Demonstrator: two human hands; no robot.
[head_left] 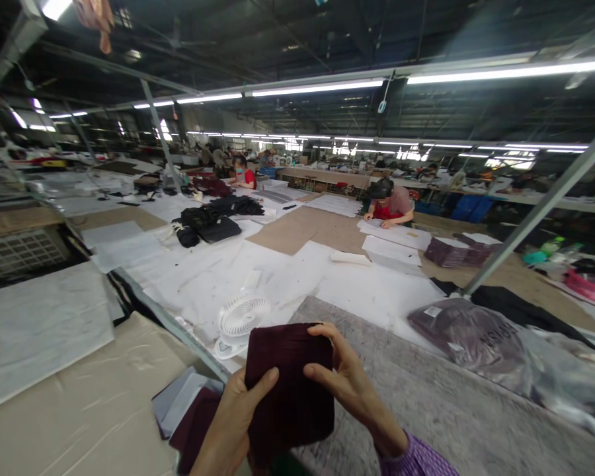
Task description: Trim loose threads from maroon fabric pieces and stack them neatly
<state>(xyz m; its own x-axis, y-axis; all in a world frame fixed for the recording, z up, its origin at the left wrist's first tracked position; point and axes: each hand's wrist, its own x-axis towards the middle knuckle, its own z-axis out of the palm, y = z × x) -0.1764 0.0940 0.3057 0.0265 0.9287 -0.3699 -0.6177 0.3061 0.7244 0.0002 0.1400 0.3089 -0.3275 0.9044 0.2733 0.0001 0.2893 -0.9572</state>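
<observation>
I hold up a folded piece of dark maroon fabric [290, 383] in front of me with both hands. My left hand [233, 420] grips its lower left side, thumb lying across the front. My right hand [350, 383] pinches the right edge near the top, thumb and fingers closed on the cloth, a purple patterned sleeve at the wrist. More maroon pieces [193, 426] and grey sheets lie on the table just below my left hand. A small white fan [240, 320] sits on the table right behind the fabric.
A bagged stack of maroon garments [469, 334] lies to the right on the grey felt table [451, 410]. A slanted metal pole [535, 215] rises at right. Black fabric piles [211, 221] sit farther back. Two people work at distant tables [389, 205].
</observation>
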